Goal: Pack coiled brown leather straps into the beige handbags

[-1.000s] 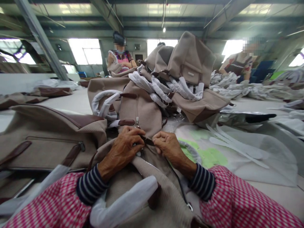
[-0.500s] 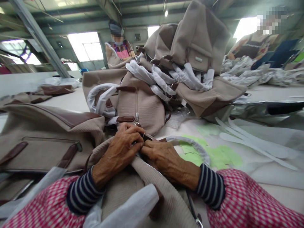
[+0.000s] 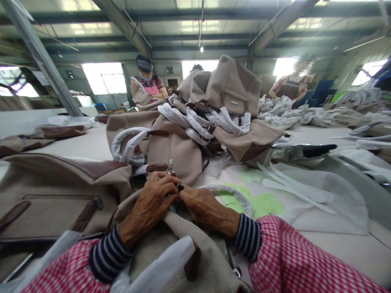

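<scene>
The fingers of the left hand point(image 3: 149, 201) are curled closed on a small dark strip point(image 3: 179, 187) at the open top of a taupe ribbed bag point(image 3: 210, 250); the same strip is pinched by the fingers of the right hand point(image 3: 204, 205), their tips partly hidden. The two hands are held almost together, knuckles up. The bag is laid directly below them on the bench point(image 3: 94, 140), with its zipped edge bent beneath the wrists. A pale wrapped handle point(image 3: 168, 260) is seen in front, and a wrapped loop point(image 3: 241, 197) is curved beyond the right hand. By the left forearm, another taupe bag point(image 3: 58, 211) with brown trim is placed. Ahead, more bags are piled in a heap point(image 3: 235, 85), their handles wrapped in white. To the right, green patches point(image 3: 265, 203), white strips point(image 3: 293, 191) and a translucent sheet point(image 3: 345, 199) are spread. Farther back, a person in pink point(image 3: 152, 89) and a person in a dark apron point(image 3: 290, 87) are seen.
</scene>
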`<state>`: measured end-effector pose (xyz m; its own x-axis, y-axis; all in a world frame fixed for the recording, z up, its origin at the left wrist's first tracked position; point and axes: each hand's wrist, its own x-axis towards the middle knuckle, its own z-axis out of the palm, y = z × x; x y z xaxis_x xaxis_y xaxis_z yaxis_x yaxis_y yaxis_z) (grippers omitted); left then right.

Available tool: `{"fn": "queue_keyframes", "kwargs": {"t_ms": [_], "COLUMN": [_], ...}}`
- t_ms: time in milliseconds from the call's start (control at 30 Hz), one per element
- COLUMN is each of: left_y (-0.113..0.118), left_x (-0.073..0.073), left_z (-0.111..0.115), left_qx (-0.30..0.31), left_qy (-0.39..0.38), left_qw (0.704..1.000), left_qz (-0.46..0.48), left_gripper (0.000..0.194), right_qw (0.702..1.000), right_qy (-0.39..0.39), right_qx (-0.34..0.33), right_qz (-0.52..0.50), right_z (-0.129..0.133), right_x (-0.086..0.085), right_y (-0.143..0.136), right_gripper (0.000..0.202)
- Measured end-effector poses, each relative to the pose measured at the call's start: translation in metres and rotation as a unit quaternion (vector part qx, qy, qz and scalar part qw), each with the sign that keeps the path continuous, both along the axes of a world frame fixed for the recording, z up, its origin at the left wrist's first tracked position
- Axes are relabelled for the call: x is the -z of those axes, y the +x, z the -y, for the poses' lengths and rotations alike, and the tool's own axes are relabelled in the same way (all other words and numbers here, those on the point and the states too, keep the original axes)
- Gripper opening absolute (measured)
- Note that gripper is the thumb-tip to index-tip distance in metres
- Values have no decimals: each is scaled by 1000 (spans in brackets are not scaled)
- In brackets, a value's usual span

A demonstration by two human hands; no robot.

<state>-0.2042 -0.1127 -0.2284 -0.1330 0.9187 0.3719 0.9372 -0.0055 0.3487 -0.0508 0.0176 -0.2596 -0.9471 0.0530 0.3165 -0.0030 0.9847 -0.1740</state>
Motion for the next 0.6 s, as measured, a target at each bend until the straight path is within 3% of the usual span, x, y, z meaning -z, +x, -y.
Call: {"fn": "queue_keyframes", "kwargs": {"t_ms": [133, 200, 267, 433, 600], "left_y": [1, 2, 3, 5, 4], "left_x": [0, 0, -1, -6, -5], "left_z": [2, 2, 2, 3, 5], "left_qx": [-8, -19, -26, -26, -14], "left_qy": [-4, -13, -21, -50, -56], "left_qw": [1000, 999, 999, 997, 996], "left_qz": [-14, -26, -38, -58, -66], "left_gripper": [16, 17, 17, 19, 17], "right_qw": [973, 956, 951, 964, 964], "right_qy": [-216, -278, -292, -239, -241], "right_qx": [60, 67, 74, 113, 112], "right_qz": [-52, -71, -67, -39, -4], "right_z": [-9, -9, -9, -7, -8], "right_x": [0, -1, -5, -15, -13], "right_y": [9, 16, 22, 30, 27], "right_gripper": [13, 14, 14, 13, 12]}}
